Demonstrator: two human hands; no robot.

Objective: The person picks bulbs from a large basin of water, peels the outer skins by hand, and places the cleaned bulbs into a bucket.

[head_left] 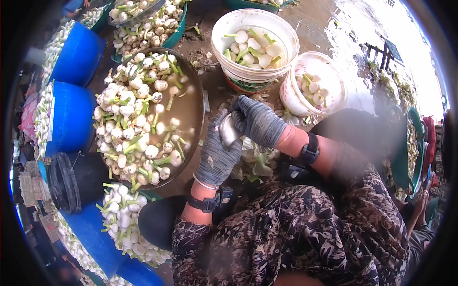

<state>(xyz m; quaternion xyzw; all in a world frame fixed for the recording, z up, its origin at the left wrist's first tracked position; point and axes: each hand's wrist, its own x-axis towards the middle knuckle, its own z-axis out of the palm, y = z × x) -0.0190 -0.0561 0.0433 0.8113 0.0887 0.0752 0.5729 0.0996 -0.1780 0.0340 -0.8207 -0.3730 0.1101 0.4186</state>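
Observation:
Both of my hands wear grey knit gloves and meet in front of my chest. My left hand is closed around a white garlic bulb from below. My right hand presses its curled fingers against the bulb's upper side; whether they pinch a bit of skin or stem is hidden. Left of my hands, a wide round basin of murky water holds many garlic bulbs with green stems. Beyond my hands stands a white bucket with peeled bulbs in water.
A second white bucket with bulbs stands to the right. Peeled skins lie below my hands. Blue tubs and a black bucket line the left, near a heap of cleaned garlic. Wet ground shows beyond.

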